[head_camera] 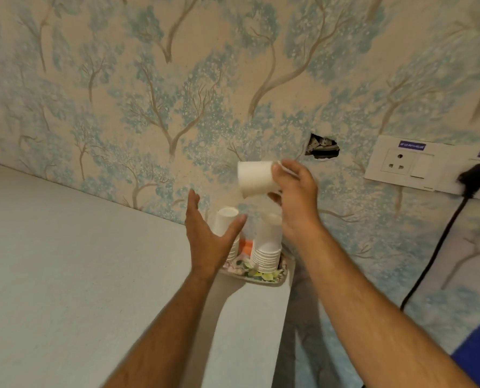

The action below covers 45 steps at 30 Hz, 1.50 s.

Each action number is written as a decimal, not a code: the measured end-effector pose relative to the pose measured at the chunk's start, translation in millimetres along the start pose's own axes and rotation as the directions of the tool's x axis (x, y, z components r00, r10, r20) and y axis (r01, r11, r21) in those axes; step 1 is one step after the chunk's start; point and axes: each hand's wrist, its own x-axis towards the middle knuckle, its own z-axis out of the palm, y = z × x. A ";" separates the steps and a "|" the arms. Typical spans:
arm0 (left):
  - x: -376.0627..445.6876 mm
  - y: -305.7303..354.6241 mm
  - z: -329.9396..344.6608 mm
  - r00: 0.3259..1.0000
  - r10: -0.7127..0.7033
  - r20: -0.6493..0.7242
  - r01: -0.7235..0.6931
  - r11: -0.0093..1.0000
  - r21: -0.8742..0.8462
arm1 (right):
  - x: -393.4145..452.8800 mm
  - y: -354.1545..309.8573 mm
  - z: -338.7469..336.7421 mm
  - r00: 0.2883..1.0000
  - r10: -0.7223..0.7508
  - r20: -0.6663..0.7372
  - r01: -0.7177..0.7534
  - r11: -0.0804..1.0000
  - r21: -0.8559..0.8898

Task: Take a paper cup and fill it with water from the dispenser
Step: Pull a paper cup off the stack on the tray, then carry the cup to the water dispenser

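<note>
The right hand point(294, 197) pinched a paper cup point(255, 177) by its rim, lying sideways, above the stacked cups point(266, 247), while the left hand point(208, 236) hovered spread and empty below; turning it upright gently would avoid crushing it.

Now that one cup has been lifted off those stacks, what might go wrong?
The right hand pinches the paper cup only near one end and holds it tilted sideways, so it could slip or crumple. The left hand hovers open right beside the left cup stack; a nudge could topple it, or the right stack, off the floral tray, which sits near the counter's corner. No dispenser is in view.
</note>
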 end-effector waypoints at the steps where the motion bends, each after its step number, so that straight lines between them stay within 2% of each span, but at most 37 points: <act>1: -4.8 12.9 3.4 1.000 0.018 0.003 -0.018 0.997 -0.079 | -9.1 -0.2 -8.4 0.990 0.144 0.003 -0.143 0.973 0.183; 2: -11.1 27.3 7.8 0.999 0.029 0.025 -0.025 0.989 -0.146 | -20.6 -0.1 -17.7 0.960 0.276 0.032 -0.272 0.905 0.327; 4: -22.7 52.1 17.4 0.993 0.029 0.113 0.001 0.966 -0.257 | -44.4 3.8 -31.4 0.886 0.453 0.098 -0.442 0.764 0.470; 6: -36.7 71.3 27.4 0.979 0.027 0.204 0.041 0.947 -0.319 | -68.5 6.7 -42.9 0.839 0.529 0.129 -0.514 0.693 0.506; 9: -59.1 88.6 35.6 0.970 0.056 0.236 0.013 0.960 -0.280 | -95.2 8.4 -59.9 0.810 0.564 0.162 -0.560 0.661 0.499; 11: -73.3 97.8 34.9 0.969 0.064 0.240 0.000 0.966 -0.259 | -109.8 6.3 -72.6 0.816 0.555 0.159 -0.554 0.675 0.488; 13: -88.0 106.6 31.8 0.965 0.056 0.256 0.007 0.971 -0.240 | -125.9 4.7 -88.1 0.865 0.488 0.117 -0.486 0.757 0.436; 15: -102.3 115.7 27.7 0.959 0.062 0.278 0.002 0.975 -0.222 | -143.1 5.3 -108.0 0.948 0.305 0.093 -0.319 0.897 0.307; 17: -118.5 125.0 22.7 0.945 0.077 0.318 -0.015 0.981 -0.193 | -161.6 5.7 -130.8 0.990 0.058 0.125 -0.067 0.995 0.068; 19: -136.1 133.0 17.4 0.927 0.089 0.364 -0.033 0.987 -0.159 | -178.5 7.4 -148.8 0.977 -0.104 0.186 0.135 0.978 -0.162; 21: -159.0 141.0 12.2 0.911 0.098 0.401 -0.042 0.988 -0.147 | -196.8 9.4 -165.3 0.967 -0.149 0.207 0.199 0.948 -0.249; 29: -275.6 165.6 -9.4 0.848 0.079 0.524 -0.032 0.995 -0.098 | -282.4 19.4 -241.1 0.979 -0.104 0.177 0.162 0.919 -0.359; 36: -353.0 160.6 -19.6 0.714 0.071 0.697 -0.071 0.997 -0.029 | -369.0 32.7 -303.6 0.997 0.009 0.072 0.026 0.885 -0.464; 39: -379.2 138.2 -16.8 0.717 -0.034 0.696 -0.075 0.989 0.126 | -410.5 43.7 -332.0 0.999 0.032 -0.013 -0.035 0.857 -0.515; 41: -397.8 119.6 -9.9 0.679 -0.045 0.733 -0.207 0.946 0.250 | -438.9 58.1 -346.8 0.994 0.059 -0.089 -0.097 0.849 -0.519; 43: -418.4 99.6 -2.0 0.603 0.002 0.798 -0.395 0.870 0.297 | -469.4 79.1 -360.1 0.981 0.101 -0.163 -0.173 0.835 -0.522; 45: -437.1 80.8 8.0 0.503 0.021 0.864 -0.525 0.802 0.286 | -500.8 104.4 -372.1 0.956 0.148 -0.252 -0.265 0.802 -0.534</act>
